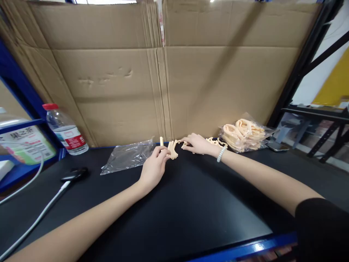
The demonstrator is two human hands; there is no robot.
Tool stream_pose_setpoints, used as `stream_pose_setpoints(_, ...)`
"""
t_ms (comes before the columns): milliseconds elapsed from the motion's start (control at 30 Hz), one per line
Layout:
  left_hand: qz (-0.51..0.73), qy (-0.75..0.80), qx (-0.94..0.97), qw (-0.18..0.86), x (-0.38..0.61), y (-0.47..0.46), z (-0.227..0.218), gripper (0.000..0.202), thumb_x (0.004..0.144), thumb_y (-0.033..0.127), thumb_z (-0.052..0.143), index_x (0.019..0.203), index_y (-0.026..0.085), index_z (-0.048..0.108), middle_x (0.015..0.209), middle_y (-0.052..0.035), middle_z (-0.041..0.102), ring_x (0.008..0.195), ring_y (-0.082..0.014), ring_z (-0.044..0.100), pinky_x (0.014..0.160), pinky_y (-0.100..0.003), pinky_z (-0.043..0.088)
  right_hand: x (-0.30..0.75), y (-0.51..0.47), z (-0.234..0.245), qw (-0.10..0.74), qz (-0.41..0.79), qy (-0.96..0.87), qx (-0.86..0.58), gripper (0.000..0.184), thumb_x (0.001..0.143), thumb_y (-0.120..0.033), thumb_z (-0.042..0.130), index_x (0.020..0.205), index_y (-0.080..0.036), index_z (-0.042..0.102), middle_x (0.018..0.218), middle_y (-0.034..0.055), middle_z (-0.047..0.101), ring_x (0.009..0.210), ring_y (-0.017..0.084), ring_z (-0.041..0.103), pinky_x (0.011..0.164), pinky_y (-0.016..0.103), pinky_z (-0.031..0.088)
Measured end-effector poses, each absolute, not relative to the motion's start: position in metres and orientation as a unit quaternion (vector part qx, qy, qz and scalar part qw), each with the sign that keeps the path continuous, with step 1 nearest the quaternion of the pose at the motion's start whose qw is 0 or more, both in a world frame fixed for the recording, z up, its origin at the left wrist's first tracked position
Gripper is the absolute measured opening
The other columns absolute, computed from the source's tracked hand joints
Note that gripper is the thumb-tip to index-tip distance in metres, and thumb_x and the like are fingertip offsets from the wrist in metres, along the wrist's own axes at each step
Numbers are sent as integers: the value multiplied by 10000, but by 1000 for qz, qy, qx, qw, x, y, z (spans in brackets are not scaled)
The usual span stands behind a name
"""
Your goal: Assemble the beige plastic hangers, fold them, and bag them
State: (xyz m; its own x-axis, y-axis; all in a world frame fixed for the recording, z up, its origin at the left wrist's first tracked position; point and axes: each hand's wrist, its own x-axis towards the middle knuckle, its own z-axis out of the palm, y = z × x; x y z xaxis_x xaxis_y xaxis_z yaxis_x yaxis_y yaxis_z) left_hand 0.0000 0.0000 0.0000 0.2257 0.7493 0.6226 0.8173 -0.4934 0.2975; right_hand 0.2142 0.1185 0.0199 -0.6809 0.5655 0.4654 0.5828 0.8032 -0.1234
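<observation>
My left hand (154,166) is at the middle back of the black table, its fingers closed around a slim cream-coloured piece (161,141) that stands up behind the fingertips. Right beside those fingers lies a small row of flat cream pieces with scalloped ends (173,150). My right hand (198,144), with a beaded bracelet on the wrist, bends its fingers in a pinch on a small cream piece (184,145); its full shape is partly hidden. Beyond the right wrist lie more curved cream pieces (218,142).
A clear plastic bag (128,156) lies flat left of my left hand. At right is a bag packed with cream pieces (242,134), a phone (276,146) beside it. Further left are a red-capped bottle (67,131) and a black device with a white cable (75,174). Cardboard (109,80) walls the back.
</observation>
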Motion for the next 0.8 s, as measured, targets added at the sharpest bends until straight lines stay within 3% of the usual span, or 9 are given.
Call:
stream_pose_setpoints(167,-473,-440,-756,-106,5,-6,3,166,934,255,426,954,202,582,1404,-96,368,972,-193,624,745,-352,609,209,130,10,286,-3,-904,-319,77,844,-218,660,863,-210,734,868,62,553,884,210,502,835,365,423)
stream_pose_setpoints(233,-501,-428,-734,-163,8,-8,3,142,909,273,480,939,191,592,1491,-102,269,949,-189,654,771,-373,616,211,128,11,322,10,-891,-321,101,866,-202,626,864,-207,727,885,57,542,893,198,508,852,358,433)
stream_pose_setpoints(300,-510,-423,-721,-203,13,-11,3,123,883,279,528,922,188,600,1505,-112,280,993,-219,663,830,-398,601,214,120,15,367,26,-871,-325,132,899,-204,573,907,-194,705,914,59,534,892,184,525,853,347,450)
stream_pose_setpoints(400,-515,-411,-701,-271,20,-16,2,102,836,276,595,889,189,605,1413,-125,444,1124,-277,614,902,-420,565,222,96,23,428,50,-838,-335,172,948,-243,482,976,-184,642,941,65,535,859,168,558,798,328,482)
stream_pose_setpoints(467,-512,-397,-688,-328,25,-20,2,118,799,272,640,862,178,604,1392,-131,470,1102,-282,631,936,-433,542,229,75,25,449,82,-824,-336,185,972,-285,428,984,-196,589,902,48,552,788,150,581,727,306,500)
stream_pose_setpoints(567,-490,-377,-676,-402,31,-26,4,177,762,293,687,840,161,599,1400,-133,453,998,-258,681,928,-426,540,239,45,19,458,256,-788,-322,199,977,-373,392,1013,-212,504,795,-6,556,582,102,590,556,248,489)
stream_pose_setpoints(667,-462,-368,-682,-432,35,-31,5,191,753,311,703,822,161,606,1286,-118,527,919,-219,687,891,-402,548,243,22,7,467,402,-729,-300,228,930,-426,485,1005,-211,494,779,-13,592,587,113,640,539,244,503)
stream_pose_setpoints(800,-447,-353,-696,-437,39,-34,4,150,798,293,661,796,167,580,996,-63,590,860,-176,640,838,-359,542,240,8,-4,476,469,-689,-282,242,798,-372,688,935,-193,599,792,16,657,707,149,667,660,298,550)
